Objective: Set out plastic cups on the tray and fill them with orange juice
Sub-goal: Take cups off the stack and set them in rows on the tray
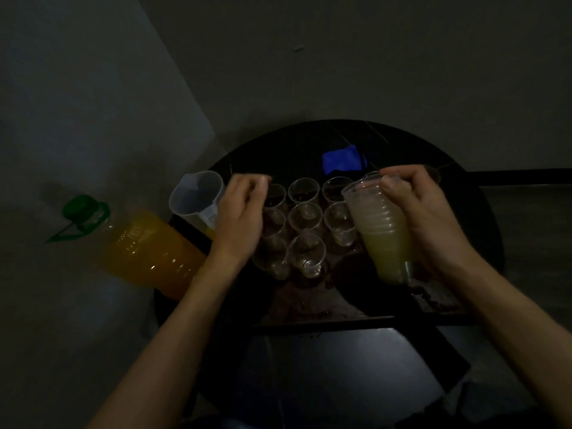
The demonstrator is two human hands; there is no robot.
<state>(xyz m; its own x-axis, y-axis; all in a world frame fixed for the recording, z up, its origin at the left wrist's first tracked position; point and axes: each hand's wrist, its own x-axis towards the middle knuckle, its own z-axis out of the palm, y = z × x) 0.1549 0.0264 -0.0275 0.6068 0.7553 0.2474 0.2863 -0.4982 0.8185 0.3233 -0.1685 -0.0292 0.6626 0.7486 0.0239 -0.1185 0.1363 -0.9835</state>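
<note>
Round black table [402, 140], blue cloth [342, 162] — far side

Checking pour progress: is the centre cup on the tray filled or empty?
Empty: centre cup is clear, dark tray shows through; no orange inside.

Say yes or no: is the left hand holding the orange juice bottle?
No, the left hand is over the cups; the orange juice bottle sits to its left, ungripped.

clear glossy plastic cups [305, 215], translucent matt plastic jug [198, 198], dark glossy tray [356, 317]
</note>
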